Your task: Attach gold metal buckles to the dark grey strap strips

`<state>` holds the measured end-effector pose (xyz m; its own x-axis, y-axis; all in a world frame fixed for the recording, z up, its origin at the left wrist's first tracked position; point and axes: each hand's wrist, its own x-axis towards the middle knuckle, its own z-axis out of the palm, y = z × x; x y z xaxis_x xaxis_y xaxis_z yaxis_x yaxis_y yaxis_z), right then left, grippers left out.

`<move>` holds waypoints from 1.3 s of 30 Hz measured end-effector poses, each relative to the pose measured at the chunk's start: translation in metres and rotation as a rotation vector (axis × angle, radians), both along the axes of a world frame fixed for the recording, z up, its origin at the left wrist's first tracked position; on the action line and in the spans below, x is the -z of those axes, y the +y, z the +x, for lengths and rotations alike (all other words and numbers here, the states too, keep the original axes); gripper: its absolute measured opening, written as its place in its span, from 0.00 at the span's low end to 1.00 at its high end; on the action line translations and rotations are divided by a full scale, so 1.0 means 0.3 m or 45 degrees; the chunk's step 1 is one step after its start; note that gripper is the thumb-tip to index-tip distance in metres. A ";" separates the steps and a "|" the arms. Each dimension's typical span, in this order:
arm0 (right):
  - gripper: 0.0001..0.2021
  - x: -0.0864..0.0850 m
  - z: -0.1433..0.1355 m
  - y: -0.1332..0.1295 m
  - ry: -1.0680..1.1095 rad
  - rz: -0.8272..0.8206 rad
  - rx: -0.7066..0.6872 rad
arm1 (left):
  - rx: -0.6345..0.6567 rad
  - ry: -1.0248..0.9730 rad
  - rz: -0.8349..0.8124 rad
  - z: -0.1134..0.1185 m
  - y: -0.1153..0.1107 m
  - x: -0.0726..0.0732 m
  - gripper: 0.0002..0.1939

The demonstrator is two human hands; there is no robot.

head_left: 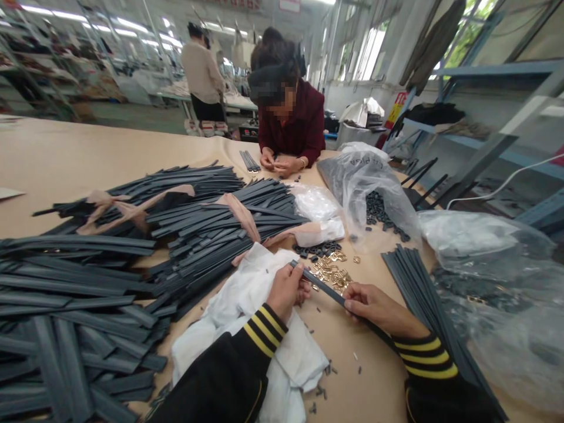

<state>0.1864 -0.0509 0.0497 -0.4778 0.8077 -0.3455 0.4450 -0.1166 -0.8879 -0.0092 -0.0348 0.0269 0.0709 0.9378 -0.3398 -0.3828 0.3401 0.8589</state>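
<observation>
A dark grey strap (326,288) runs between my two hands above the tan table. My left hand (288,288) is closed on its upper end, over the edge of a white cloth (238,288). Farther along the strap, my right hand (368,305) pinches it, and the rest passes back under my right forearm. Just beyond the strap lie gold metal buckles (332,270), with small dark loops (319,249) behind them. Tiny dark bits (321,390) are scattered on the table nearer to me.
Piles of grey straps (79,329) and tied bundles (229,211) cover the left. More straps (423,294) lie at right, beside plastic bags (489,294). Across the table (57,147), a person in dark red (304,117) handles small parts. Another person (202,76) stands behind.
</observation>
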 end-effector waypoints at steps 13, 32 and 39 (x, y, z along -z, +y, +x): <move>0.08 0.010 -0.042 -0.038 0.151 -0.125 0.107 | 0.546 0.284 0.062 0.039 -0.046 0.031 0.18; 0.13 -0.025 -0.043 -0.080 0.237 -0.354 -0.094 | 0.116 -0.183 0.015 0.028 -0.038 -0.001 0.16; 0.05 -0.034 -0.019 -0.029 1.007 0.180 0.985 | 1.066 -0.295 0.077 0.054 -0.102 -0.014 0.17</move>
